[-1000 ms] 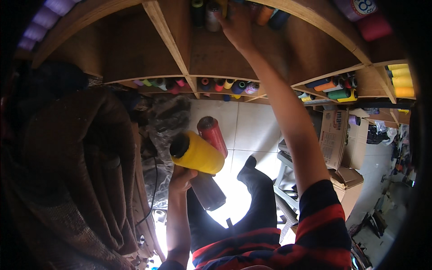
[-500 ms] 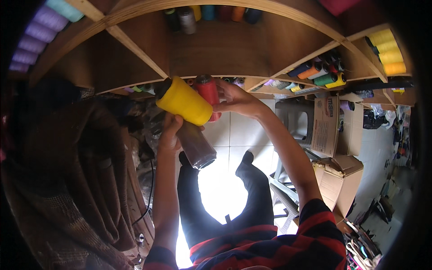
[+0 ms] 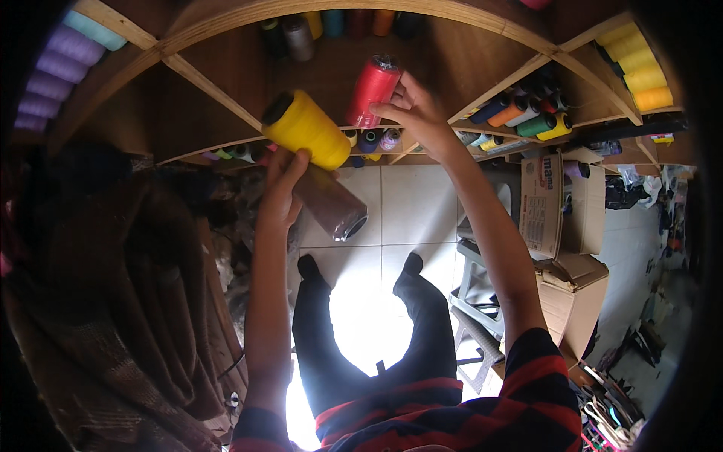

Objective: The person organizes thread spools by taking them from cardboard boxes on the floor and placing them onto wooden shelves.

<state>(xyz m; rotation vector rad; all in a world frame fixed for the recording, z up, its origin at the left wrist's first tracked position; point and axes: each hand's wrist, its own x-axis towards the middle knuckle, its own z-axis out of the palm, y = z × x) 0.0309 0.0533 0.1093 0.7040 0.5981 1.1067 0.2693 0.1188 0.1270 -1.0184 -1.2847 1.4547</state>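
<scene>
My right hand [image 3: 419,113] is closed around a red thread spool [image 3: 373,90], wrapped in clear film and tilted in front of a wooden shelf compartment. Lower and to the left, my left hand [image 3: 282,187] grips two larger thread cones together. One is a yellow thread cone [image 3: 310,129], lying aslant above the thumb. Beneath it a brown thread spool [image 3: 331,202] in clear wrap slants down to the right. Part of the left hand's fingers is hidden behind the spools.
A wooden shelf [image 3: 361,13] with several compartments arches across the front, holding purple spools [image 3: 64,69] and yellow spools [image 3: 644,71]. Brown cloth [image 3: 151,301] hangs at left. Cardboard boxes [image 3: 541,203] and a grey stool [image 3: 474,282] stand at right on the tiled floor.
My right hand has lifted the red spool up and away from the yellow cone, toward the shelf. My left hand has risen slightly, still holding the yellow and brown spools.
</scene>
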